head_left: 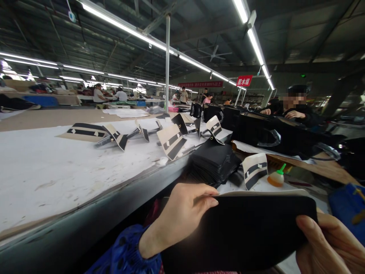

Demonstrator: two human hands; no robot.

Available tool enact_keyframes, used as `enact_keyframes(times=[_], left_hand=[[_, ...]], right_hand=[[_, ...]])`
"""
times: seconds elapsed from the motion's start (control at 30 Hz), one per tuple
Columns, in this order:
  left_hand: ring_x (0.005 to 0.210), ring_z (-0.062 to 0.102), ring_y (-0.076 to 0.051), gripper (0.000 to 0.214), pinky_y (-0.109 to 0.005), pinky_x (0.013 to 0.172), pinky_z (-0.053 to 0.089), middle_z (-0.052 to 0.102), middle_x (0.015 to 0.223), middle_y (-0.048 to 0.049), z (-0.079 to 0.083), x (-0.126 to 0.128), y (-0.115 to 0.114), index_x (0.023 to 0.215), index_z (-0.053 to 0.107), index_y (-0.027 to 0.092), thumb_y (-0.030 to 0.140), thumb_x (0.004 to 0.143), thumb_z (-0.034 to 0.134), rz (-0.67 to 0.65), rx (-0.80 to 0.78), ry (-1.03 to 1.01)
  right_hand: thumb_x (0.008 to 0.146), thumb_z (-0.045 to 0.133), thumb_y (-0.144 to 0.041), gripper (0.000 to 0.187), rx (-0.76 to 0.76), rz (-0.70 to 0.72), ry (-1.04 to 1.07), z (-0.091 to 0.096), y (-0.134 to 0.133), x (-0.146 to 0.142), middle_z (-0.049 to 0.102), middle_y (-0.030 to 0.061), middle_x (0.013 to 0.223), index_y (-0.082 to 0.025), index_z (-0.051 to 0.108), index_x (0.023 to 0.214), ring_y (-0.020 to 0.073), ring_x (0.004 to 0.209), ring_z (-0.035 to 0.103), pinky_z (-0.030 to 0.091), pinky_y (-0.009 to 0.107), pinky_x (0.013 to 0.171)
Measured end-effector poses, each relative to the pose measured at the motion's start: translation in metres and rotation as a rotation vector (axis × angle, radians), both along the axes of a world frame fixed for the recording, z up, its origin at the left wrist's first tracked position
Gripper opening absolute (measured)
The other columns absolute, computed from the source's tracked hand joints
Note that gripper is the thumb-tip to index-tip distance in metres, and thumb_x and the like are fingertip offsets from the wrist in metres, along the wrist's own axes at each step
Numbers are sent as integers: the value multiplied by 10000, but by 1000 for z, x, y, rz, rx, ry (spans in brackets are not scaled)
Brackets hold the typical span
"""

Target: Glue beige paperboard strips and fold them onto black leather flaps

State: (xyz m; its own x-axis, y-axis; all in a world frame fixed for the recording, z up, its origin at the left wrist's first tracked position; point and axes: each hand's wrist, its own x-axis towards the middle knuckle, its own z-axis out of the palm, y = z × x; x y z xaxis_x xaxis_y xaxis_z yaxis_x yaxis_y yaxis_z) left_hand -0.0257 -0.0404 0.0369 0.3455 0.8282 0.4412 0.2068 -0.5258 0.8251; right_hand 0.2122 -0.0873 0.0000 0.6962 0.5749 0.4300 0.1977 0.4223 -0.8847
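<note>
Between your two grips lies the black panel, a pale layer showing along its top edge. Your left hand pinches that edge; your right hand clasps the opposite corner, thumb in front. Press evenly at both, edges flush, clear of the green-tipped bottle beyond your grip.

1 round-cornered black panel, cream layer behind its top edge, held in the foreground.
</note>
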Motion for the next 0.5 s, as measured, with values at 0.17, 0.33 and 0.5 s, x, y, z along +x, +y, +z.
enact_keyframes(times=[0.17, 0.33, 0.5], left_hand=[[724, 708, -140, 136, -172, 688, 525, 799, 829, -50, -1, 2, 1, 946, 810, 105, 110, 875, 694, -104, 70, -79], [589, 633, -125, 223, -193, 570, 507, 727, 704, -64, -12, 5, 10, 1090, 778, 57, 143, 943, 633, -33, 412, -72], [569, 602, -140, 337, -233, 554, 509, 698, 697, -98, -21, 10, 16, 1085, 755, -7, 272, 977, 601, 73, 643, 3]], right_hand=[[563, 928, -498, 440, -9, 86, 54, 8, 9, 9, 557, 11, 660, -185, 629, 645, 120, 631, 446, 341, 190, 495], [594, 926, -489, 431, -10, 96, 87, 9, 11, 3, 591, 8, 715, -186, 632, 678, 123, 671, 480, 383, 187, 534], [576, 912, -574, 488, -58, -10, 98, 2, 11, 1, 621, 10, 749, -200, 642, 737, 145, 701, 511, 393, 225, 561]])
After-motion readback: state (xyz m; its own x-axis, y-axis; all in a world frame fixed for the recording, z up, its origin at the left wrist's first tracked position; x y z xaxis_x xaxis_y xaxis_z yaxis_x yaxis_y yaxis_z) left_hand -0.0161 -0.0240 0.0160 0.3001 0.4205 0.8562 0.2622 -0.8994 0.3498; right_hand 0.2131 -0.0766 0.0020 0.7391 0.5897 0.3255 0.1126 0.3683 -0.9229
